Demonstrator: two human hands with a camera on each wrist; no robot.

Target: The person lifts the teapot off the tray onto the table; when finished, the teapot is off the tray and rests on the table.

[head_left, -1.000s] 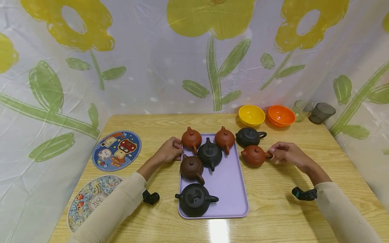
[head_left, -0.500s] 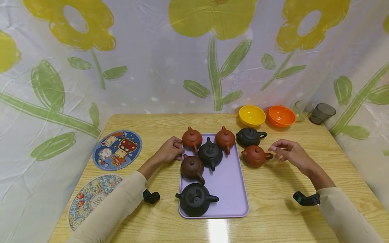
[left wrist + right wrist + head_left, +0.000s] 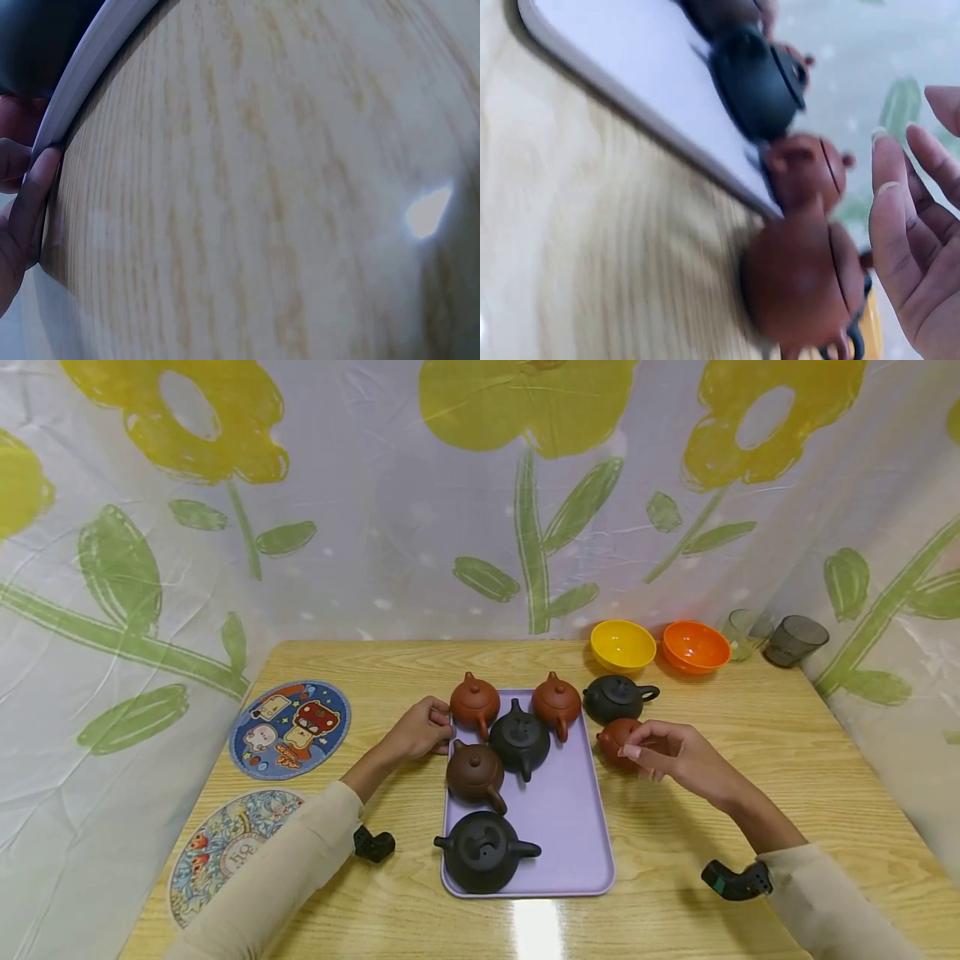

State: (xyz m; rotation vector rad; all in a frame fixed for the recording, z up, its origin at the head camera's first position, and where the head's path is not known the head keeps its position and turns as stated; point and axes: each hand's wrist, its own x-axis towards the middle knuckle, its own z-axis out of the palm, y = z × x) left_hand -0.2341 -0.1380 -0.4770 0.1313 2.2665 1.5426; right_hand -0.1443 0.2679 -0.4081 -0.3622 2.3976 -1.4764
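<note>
Since half a second ago, the right hand (image 3: 686,760) has swung left, so that in the head view it now covers the handle side of the loose red teapot (image 3: 617,741). Its fingers are bent loosely and hold nothing; the right wrist view shows a gap between them and the pot. That teapot sits on the wooden table (image 3: 675,885), just right of the purple tray (image 3: 566,852), with a small black teapot (image 3: 615,697) just beyond it. On the tray's left side the left hand (image 3: 418,732) pinches the rim, as before. Five pots stand on the tray: a far-left red teapot (image 3: 475,700), a far-right red teapot (image 3: 557,698), a middle black teapot (image 3: 518,742) slightly nearer, a dark brown teapot (image 3: 476,774) on the left, and a large black teapot (image 3: 482,853) at the near end. Farther right are a yellow bowl (image 3: 622,647) and an orange bowl (image 3: 696,649); two round mats, one blue (image 3: 290,729) and one floral (image 3: 213,852), lie at left.
</note>
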